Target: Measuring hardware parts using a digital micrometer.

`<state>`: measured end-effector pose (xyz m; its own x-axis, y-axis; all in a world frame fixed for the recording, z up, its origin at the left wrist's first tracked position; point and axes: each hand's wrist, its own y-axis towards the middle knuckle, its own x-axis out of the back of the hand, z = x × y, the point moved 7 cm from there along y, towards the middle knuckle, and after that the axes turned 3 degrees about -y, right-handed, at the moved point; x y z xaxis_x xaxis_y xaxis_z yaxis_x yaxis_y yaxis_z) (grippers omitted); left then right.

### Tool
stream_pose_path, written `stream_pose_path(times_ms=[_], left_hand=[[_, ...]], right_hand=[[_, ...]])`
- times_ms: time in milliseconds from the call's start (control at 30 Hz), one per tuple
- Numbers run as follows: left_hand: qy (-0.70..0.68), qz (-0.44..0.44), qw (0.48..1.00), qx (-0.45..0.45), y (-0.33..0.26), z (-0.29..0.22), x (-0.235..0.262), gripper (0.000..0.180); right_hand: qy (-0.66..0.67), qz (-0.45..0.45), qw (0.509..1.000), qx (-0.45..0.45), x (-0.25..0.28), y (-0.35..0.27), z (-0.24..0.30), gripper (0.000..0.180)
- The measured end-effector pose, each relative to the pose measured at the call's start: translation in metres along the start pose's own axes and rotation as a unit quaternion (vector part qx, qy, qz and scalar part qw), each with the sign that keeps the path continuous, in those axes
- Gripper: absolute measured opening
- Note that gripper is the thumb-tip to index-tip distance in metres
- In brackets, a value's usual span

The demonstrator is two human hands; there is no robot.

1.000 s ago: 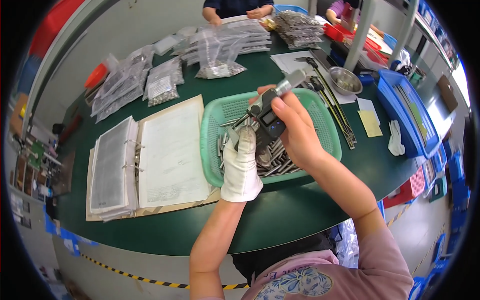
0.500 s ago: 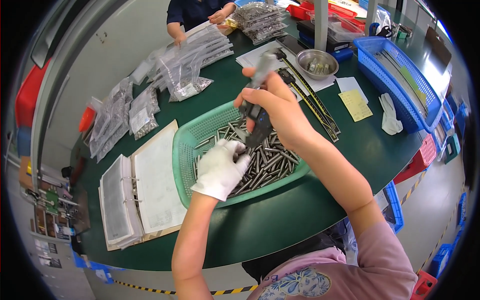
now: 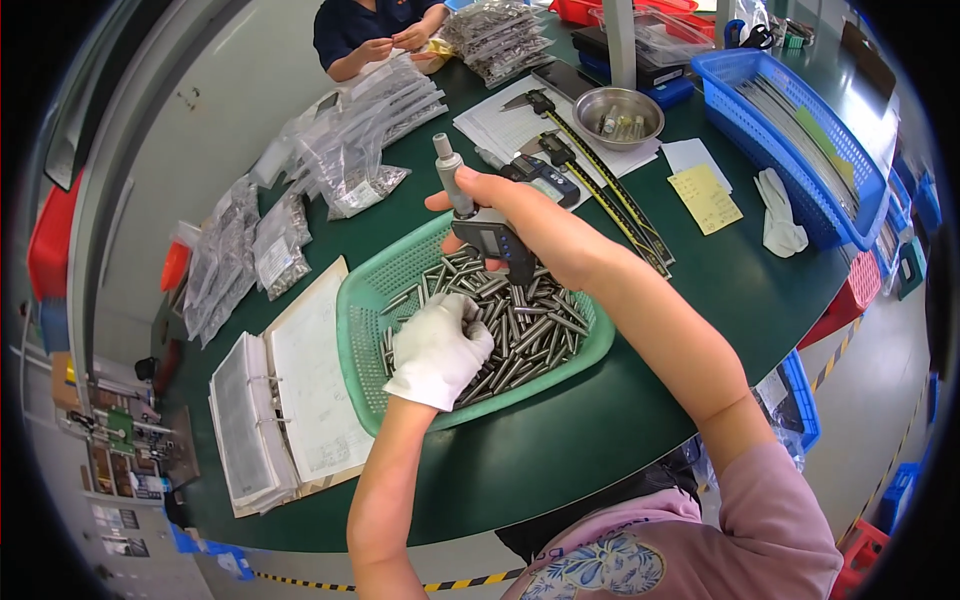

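A digital micrometer, grey with a dark body, is held up above the green basket, its thimble end pointing up and away. The right hand, bare, is wrapped around its frame, thumb pressed against the barrel. Below it the left hand, in a white glove, is down in the basket with its fingers curled into the heap of small metal rods; I can't tell whether it has pinched one.

The basket sits on a dark green table. Just to its left lies an open ring binder with sheets of paper. Behind it are digital calipers on white papers, a steel bowl, a yellow note, a spare white glove and a blue basket. Clear bags of metal parts are piled along the far left edge, where another person's hands work at the end of the table.
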<state>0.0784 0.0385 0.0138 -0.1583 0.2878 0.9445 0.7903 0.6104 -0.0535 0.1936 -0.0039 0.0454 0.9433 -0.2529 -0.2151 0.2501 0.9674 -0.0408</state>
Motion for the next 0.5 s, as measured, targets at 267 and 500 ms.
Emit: stream_pose_path(times_ms=[267, 500], left_hand=[[-0.531, -0.089, 0.843, -0.008, -0.03, 0.019, 0.018, 0.014], [-0.467, -0.158, 0.864, -0.098, -0.036, 0.019, 0.027, 0.013]], right_hand=[[0.066, -0.025, 0.997, -0.034, -0.01, -0.004, -0.009, 0.06], [0.245, 0.027, 0.962, -0.12, -0.02, -0.007, -0.02, 0.06]])
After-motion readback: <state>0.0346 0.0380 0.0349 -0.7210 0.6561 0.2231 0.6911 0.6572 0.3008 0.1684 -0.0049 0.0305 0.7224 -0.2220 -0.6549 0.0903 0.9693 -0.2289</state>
